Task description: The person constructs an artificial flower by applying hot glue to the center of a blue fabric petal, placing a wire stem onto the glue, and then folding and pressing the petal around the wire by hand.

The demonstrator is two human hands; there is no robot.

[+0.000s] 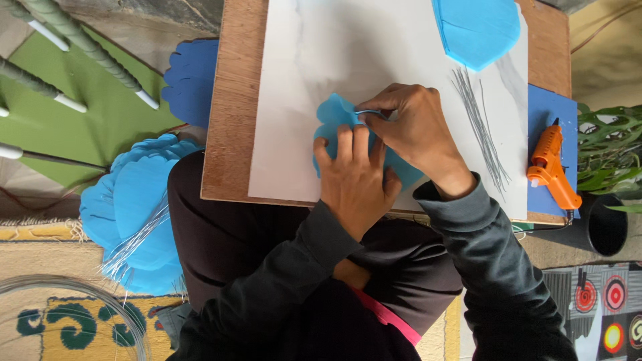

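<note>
Wooden worktop (pixel 227 134) under white sheet. I log left hand (pixel 354 180) flat on blue paper petal (pixel 334 117); right hand (pixel 414 130) pinched on thin wire (pixel 368 112) above it. Finished petals (pixel 134 214) lie left; spare wires (pixel 478 127) remain right.

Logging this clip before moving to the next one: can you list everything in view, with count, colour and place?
Blue paper piece: one, light blue, on the white sheet under both hands.
White sheet: one, white, covering the wooden board.
Thin wires: a bundle, grey, right part of the sheet.
Blue paper stack: one, light blue, top of sheet.
Glue gun: one, orange, right edge on a blue sheet.
Paper flowers: a pile, blue, on the floor, left.
Left hand: presses the paper piece.
Right hand: pinches a wire at the paper piece.
</note>
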